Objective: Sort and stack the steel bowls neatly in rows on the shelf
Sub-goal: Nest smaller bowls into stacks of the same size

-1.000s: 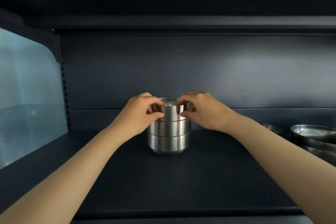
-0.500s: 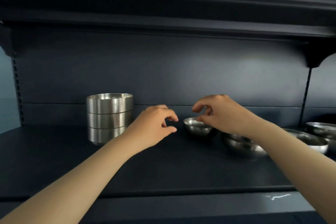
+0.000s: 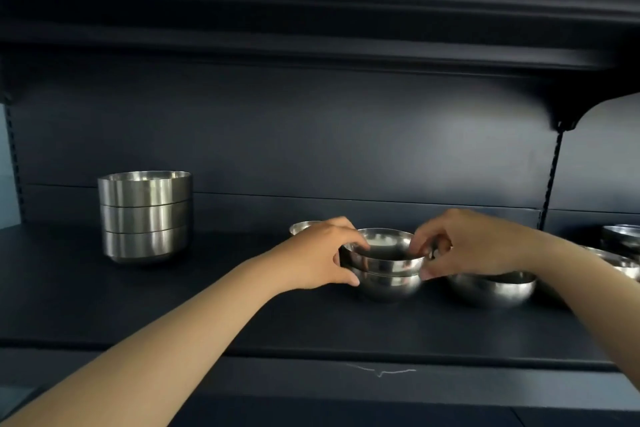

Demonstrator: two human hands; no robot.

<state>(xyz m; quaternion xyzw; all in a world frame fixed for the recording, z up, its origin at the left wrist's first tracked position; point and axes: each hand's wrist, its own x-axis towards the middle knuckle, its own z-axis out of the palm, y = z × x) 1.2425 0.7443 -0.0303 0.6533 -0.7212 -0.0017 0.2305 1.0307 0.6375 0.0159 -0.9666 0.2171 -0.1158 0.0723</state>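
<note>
Both hands, formerly apart: left hand (image 3: 320, 255) and right hand (image 3: 464, 246) pinch nested round bowls (image 3: 388, 267) at opposite rims, steadying them.

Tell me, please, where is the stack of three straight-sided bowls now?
The stack of three straight-sided bowls stands at the left of the shelf, near the back wall, well left of both hands.

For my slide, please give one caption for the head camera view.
Both hands, left hand and right hand, grip two nested round bowls beside a stack of three straight-sided bowls.
</note>
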